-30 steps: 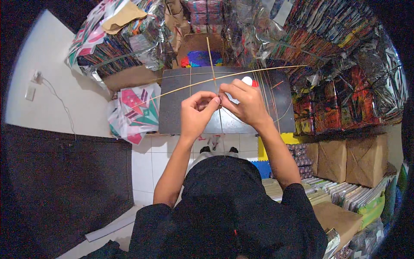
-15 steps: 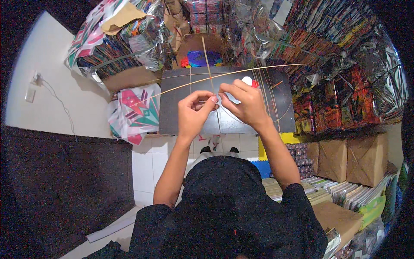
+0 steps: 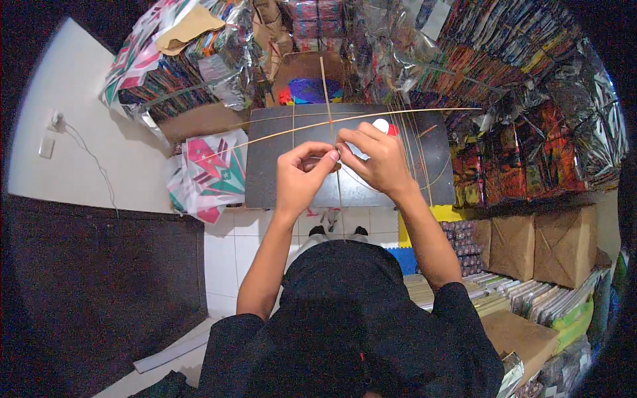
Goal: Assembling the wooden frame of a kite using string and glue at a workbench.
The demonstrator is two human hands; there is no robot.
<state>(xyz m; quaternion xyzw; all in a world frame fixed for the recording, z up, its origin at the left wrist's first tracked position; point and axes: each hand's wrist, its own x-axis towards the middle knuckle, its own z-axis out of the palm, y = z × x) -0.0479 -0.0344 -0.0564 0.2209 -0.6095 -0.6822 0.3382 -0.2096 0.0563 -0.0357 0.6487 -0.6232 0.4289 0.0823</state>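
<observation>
So, blk tbl (image 3: 262,189), sticks (image 3: 330,121), wrapped bundles (image 3: 507,53)

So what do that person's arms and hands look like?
The left hand and right hand are bare, with no gloves. Loose black short sleeves end near the elbows, leaving both forearms uncovered. I can't see any watch or bracelet.

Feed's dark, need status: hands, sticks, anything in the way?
Left hand pinching straighter stick. Right hand close beside, grip unclear. Bowed stick crosses it beyond both hands. White oval item past right hand; nothing seen blocking.
</observation>
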